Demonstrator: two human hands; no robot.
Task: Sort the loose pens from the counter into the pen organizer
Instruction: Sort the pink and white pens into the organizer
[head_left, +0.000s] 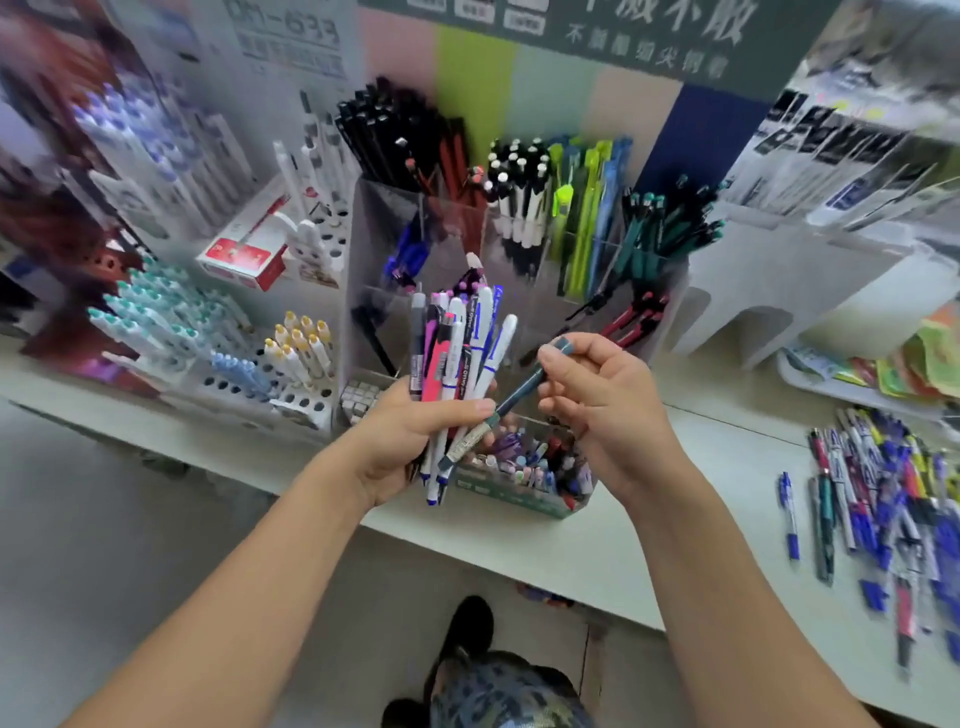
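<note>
My left hand grips a bundle of pens, white, pink, purple and blue, held upright over the counter's front edge. My right hand pinches a dark teal pen near its top end; the pen slants down to the left, and its lower end lies against the bundle by my left thumb. Behind both hands stands the clear acrylic pen organizer, its compartments holding black, red, white, green and teal pens. A pile of loose pens lies on the white counter at the right.
A low green-fronted box of small pens sits just below my hands. White racks with teal, blue and yellow capped pens stand at the left. A red and white box lies behind them. Colourful packets are at the far right.
</note>
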